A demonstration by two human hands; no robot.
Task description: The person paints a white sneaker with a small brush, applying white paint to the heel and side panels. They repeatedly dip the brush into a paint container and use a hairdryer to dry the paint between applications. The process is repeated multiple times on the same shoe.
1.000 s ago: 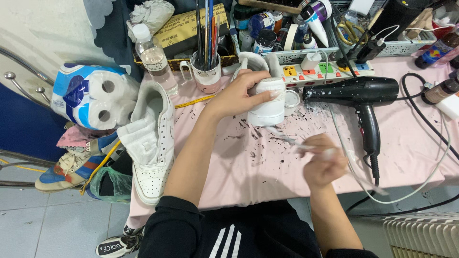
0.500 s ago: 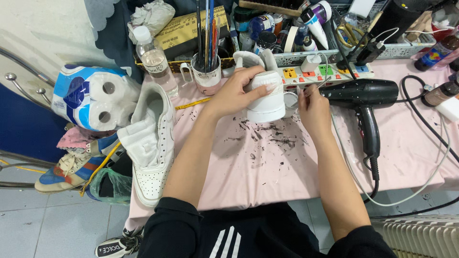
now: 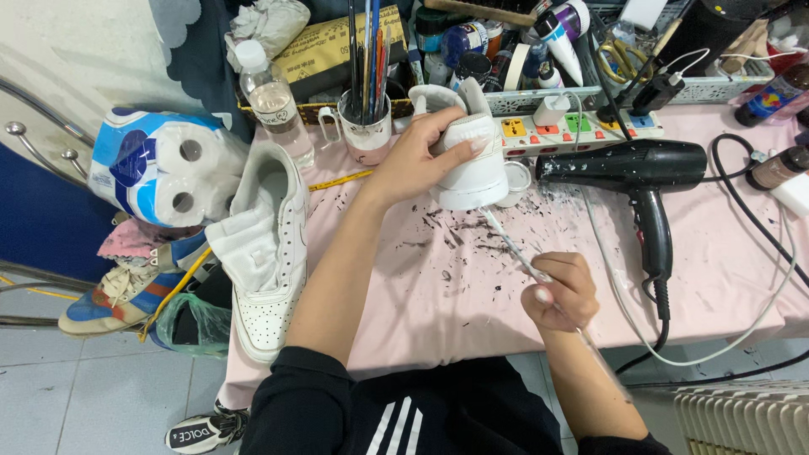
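Back from the shoe since half a second ago, the right hand (image 3: 563,291) has dropped toward 5 o'clock and now sits low over the pink surface (image 3: 716,278), its fingers curled tight round a thin white-tipped brush (image 3: 512,246) whose tip points up toward 11 o'clock at the shoe's sole.

At 9 o'clock a pack of toilet rolls (image 3: 164,173) in blue wrap sits off the surface's edge, with a blue and red sneaker (image 3: 126,291) below it. Just right of these, a white sneaker (image 3: 268,253) lies along the surface's left edge, toe toward 6 o'clock. A clear plastic bottle (image 3: 271,105) stands at 11 o'clock, and beside it a mug of brushes (image 3: 366,126).

Near 12 o'clock the left hand (image 3: 417,160) grips a second white shoe (image 3: 468,156), fingers wrapped over its side, holding it upright on the surface. Dark flecks (image 3: 459,232) spatter the cloth beneath it. Behind it lies a power strip (image 3: 581,131). At 2 o'clock a black hairdryer (image 3: 640,168) rests on the surface, handle toward 5 o'clock, its cord trailing down.
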